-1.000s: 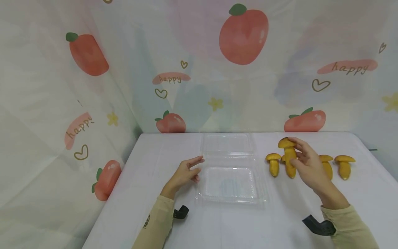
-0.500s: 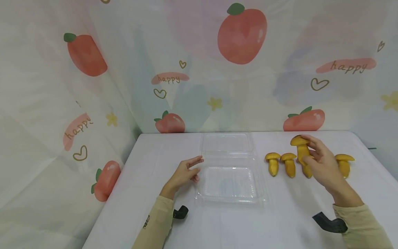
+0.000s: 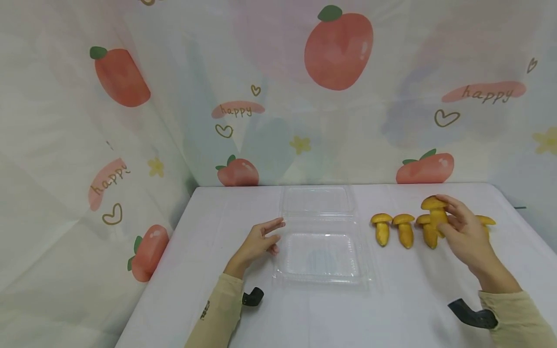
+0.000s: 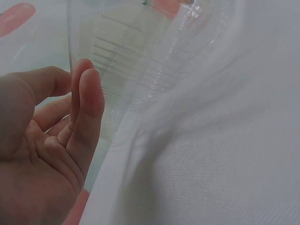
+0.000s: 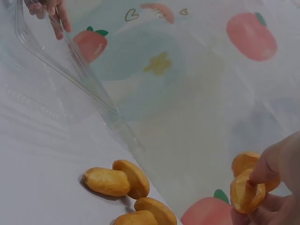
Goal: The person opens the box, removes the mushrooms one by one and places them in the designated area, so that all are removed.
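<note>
My right hand [image 3: 471,240] holds a yellow-brown mushroom [image 3: 433,203] upright, cap on top, thumb and fingers on its right side. It overlaps a mushroom [image 3: 429,232] on the table in the head view. Two more mushrooms, one [image 3: 382,230] at the left end and one [image 3: 404,231] beside it, lie in the same row. Another mushroom [image 3: 486,221] is partly hidden behind my right hand. My left hand [image 3: 256,244] is at the left rim of a clear plastic clamshell box [image 3: 321,276], its loosely bent fingers [image 4: 91,91] against the box's side in the left wrist view.
The box stands with its lid [image 3: 319,199] folded back toward the far edge of the white-covered table [image 3: 230,208]. A printed fruit-pattern cloth [image 3: 278,140] hangs behind the table and along its left side. Black curved pieces stick out at both sleeves, such as the right one [image 3: 472,314].
My right hand has moved to the right along the row with the mushroom, uncovering the mushrooms farther left and partly covering the rightmost. My left hand and the box have stayed put.
</note>
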The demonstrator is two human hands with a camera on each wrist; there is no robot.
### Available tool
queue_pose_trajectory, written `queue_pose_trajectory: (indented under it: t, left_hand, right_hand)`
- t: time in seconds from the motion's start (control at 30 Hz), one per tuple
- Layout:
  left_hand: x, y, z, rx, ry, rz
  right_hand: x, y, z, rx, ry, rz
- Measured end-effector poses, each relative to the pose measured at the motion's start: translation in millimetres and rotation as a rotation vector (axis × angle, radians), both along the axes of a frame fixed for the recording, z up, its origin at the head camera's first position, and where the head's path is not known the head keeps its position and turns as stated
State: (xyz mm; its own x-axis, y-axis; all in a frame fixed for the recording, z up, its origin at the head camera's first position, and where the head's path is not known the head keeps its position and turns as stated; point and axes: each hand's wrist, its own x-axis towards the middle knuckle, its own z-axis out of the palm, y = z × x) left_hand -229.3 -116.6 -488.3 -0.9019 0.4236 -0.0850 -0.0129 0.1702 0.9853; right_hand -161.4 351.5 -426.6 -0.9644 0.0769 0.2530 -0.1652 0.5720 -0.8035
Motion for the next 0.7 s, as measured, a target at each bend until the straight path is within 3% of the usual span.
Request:
queue_pose_trajectory:
  t: [0.37,0.7]
  left_hand:
    - [1.7,0.8,0.1,-0.007,0.005,0.000]
    - [0.2,0.2,-0.6,0.005,0.009,-0.004]
  right_hand:
    - [-3.4,20.1,-10.4,-0.007,-0.078,-0.087]
    - [-2.6,44.0,-10.8,-0.056,-0.104,-0.166]
